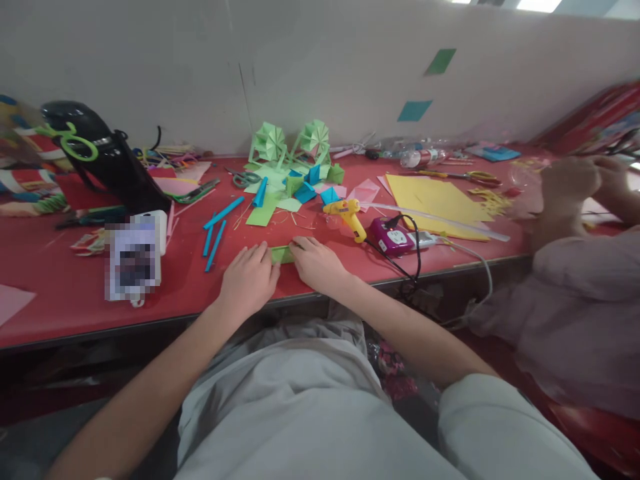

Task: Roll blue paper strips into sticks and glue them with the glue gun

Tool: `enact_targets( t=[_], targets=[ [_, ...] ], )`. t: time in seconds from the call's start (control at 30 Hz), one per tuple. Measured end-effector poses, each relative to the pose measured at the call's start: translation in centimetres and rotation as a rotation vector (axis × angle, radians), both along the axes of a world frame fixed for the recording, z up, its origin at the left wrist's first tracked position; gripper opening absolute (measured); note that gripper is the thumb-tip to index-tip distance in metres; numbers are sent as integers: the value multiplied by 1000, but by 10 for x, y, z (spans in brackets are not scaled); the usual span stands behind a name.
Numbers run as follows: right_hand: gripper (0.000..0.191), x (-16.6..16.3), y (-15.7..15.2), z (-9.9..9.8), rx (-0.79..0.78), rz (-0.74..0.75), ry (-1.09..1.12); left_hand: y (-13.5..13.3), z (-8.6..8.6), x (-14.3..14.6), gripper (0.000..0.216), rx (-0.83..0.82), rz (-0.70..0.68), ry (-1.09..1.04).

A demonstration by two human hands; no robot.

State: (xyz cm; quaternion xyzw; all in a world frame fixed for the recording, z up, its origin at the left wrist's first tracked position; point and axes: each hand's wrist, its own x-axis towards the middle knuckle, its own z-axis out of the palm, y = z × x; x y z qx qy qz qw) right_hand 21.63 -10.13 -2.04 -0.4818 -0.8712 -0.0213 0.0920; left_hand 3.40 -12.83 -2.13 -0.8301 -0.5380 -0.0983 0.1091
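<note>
A small green folded paper piece (281, 254) lies on the red table (60, 293) near its front edge. My left hand (249, 279) rests on its left end, fingers bent and pressed down on it. On the right end sits my right hand (316, 262), fingers likewise curled and pinching the paper. Both hands hold the same strip between them. Just beyond lie a yellow glue gun (347, 216) and several blue paper rolls (216, 233).
Green folded paper fans (290, 143) stand at the back. Scissors (243, 177), yellow paper sheets (434, 200), a purple power socket (391, 237) with a black cable, and a black bag (107, 157) lie around. Another person's hands (575, 183) work at the right.
</note>
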Motion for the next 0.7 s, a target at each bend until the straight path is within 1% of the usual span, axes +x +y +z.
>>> enact_targets(
  t=[0.17, 0.23, 0.3, 0.37, 0.43, 0.57, 0.7],
  targets=[
    [30, 2, 22, 16, -17, 8, -60, 23, 25, -4, 34, -171, 30, 50],
    [27, 2, 32, 23, -54, 29, -58, 35, 33, -6, 29, -218, 0, 4],
    [24, 1, 41, 27, -101, 70, -38, 46, 37, -7, 28, -262, -59, -35],
    [21, -1, 48, 29, -153, 135, 6, 55, 38, -8, 29, -298, -106, -56],
    [20, -3, 54, 28, -199, 178, 68, 61, 37, -9, 29, -309, -124, -73],
    [15, -3, 67, 26, -310, 172, 202, 65, 33, -12, 30, -258, -141, -127],
    [10, 3, 77, 25, -396, 235, 336, 68, 29, -17, 27, -243, -199, -190]
  ],
)
